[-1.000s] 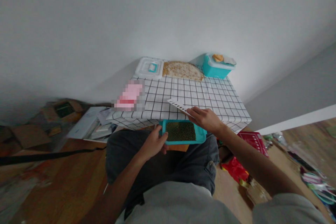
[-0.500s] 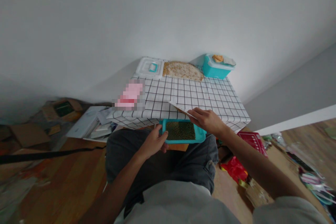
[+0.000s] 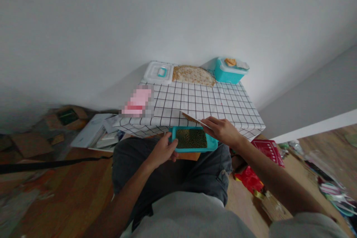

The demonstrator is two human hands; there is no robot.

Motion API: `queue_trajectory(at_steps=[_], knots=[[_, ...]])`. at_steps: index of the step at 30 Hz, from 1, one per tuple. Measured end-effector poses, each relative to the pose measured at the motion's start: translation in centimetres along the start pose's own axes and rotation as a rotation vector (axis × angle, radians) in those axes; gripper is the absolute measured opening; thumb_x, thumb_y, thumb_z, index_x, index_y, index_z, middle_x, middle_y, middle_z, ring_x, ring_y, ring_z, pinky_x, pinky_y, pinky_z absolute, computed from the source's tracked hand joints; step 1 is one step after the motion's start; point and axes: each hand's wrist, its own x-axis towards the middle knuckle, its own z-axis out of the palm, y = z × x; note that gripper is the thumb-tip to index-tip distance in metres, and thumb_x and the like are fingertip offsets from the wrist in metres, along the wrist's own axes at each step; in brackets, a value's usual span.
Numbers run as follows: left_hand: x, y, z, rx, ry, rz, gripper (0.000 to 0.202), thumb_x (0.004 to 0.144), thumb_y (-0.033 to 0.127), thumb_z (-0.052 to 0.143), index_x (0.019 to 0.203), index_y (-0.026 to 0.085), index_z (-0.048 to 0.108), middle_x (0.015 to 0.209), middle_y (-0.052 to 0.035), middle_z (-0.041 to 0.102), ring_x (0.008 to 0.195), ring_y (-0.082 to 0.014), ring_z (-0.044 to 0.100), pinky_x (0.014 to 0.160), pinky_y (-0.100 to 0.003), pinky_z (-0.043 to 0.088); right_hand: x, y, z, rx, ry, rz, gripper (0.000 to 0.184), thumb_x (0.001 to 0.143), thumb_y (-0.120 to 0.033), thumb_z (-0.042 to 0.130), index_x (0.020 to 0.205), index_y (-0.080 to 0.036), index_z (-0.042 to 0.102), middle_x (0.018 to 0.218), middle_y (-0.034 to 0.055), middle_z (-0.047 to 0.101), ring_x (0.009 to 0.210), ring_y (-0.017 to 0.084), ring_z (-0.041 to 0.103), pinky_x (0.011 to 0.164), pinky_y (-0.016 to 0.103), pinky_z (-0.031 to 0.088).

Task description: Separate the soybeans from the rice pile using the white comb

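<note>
My left hand (image 3: 164,149) is closed on the left end of a teal plastic box (image 3: 212,145), thumb over the rim. Small greenish-brown beans (image 3: 192,138), like mung beans, lie inside it. The box is held above my lap, at the table's front edge. In my right hand (image 3: 220,129) is a thin flat white card (image 3: 199,122), pinched at its right end and tilted over the box's far rim. A brown grainy patch (image 3: 190,117) runs along the card; whether it is beans or the card's own face, I cannot tell.
A checked cloth (image 3: 192,100) covers the table. At the back lie a white lid (image 3: 158,71), a spread of pale yellowish grains (image 3: 193,75) and a lidded teal box (image 3: 228,72). A blurred pink item (image 3: 138,101) lies front left. Boxes and papers (image 3: 96,130) crowd the floor.
The card in my right hand has turned and lowered slightly, so more of the brown grainy patch shows. My left hand and the teal box have stayed almost still.
</note>
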Motion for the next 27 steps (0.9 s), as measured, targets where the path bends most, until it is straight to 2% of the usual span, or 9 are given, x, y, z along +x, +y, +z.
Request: queue_trajectory(at_steps=[5, 15, 27], knots=[[-0.1, 0.0, -0.3, 0.019, 0.01, -0.01, 0.031, 0.092, 0.05, 0.053, 0.1, 0.021, 0.045, 0.055, 0.0031, 0.062, 0.04, -0.0166, 0.062, 0.036, -0.022, 0.048, -0.1, 0.1, 0.2, 0.02, 0.027, 0.002, 0.03, 0.105, -0.032, 0.038, 0.119, -0.017, 0.06, 0.103, 0.0059, 0.07, 0.079, 0.013, 0.066, 0.056, 0.026, 0.045], [-0.2, 0.0, -0.8, 0.052, 0.011, -0.027, 0.034, 0.093, 0.051, 0.049, 0.106, 0.019, 0.046, 0.053, 0.0003, 0.065, 0.039, -0.0164, 0.062, 0.034, -0.018, 0.042, -0.6, -0.2, 0.5, 0.058, 0.077, 0.007, 0.027, 0.104, -0.029, 0.043, 0.121, -0.018, 0.06, 0.102, 0.0053, 0.07, 0.078, 0.013, 0.066, 0.057, 0.025, 0.046], [-0.1, -0.3, -1.1, 0.058, 0.027, -0.004, 0.035, 0.092, 0.05, 0.051, 0.109, 0.02, 0.048, 0.055, 0.0014, 0.064, 0.041, -0.0175, 0.062, 0.038, -0.023, 0.048, -1.3, -1.3, 0.1, 0.097, 0.11, 0.057, 0.025, 0.103, -0.028, 0.044, 0.117, -0.016, 0.062, 0.101, 0.0075, 0.07, 0.083, 0.015, 0.068, 0.066, 0.025, 0.051]])
